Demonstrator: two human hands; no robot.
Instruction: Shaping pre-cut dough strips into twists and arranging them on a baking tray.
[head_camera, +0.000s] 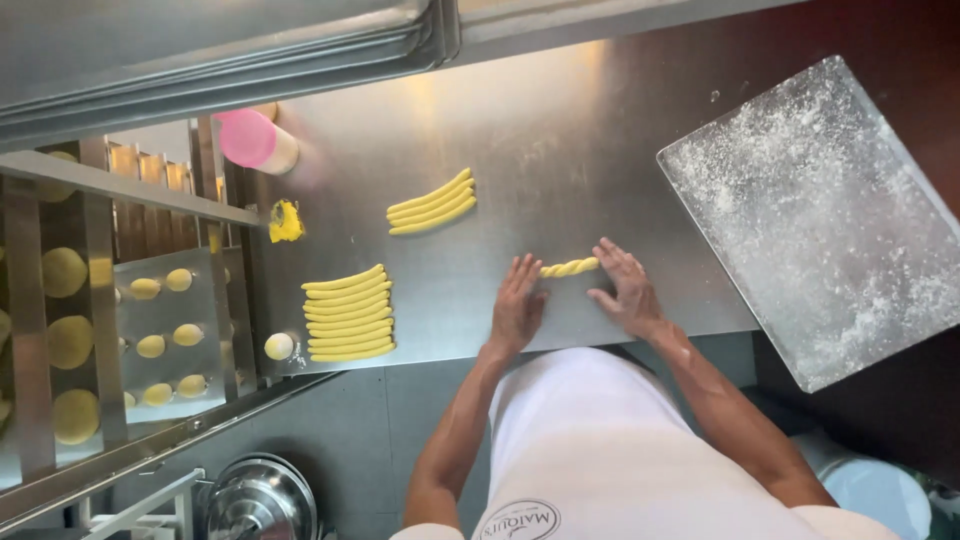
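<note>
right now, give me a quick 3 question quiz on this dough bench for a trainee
1. True or false: the twisted dough piece lies between the left hand and the right hand.
2. Which is dusted with flour? A) the steel table B) the tray at the right
3. Which holds more strips: the stack near the table's front edge or the stack farther back?

Key: 1 true; 2 B; 3 the stack near the table's front edge.
</note>
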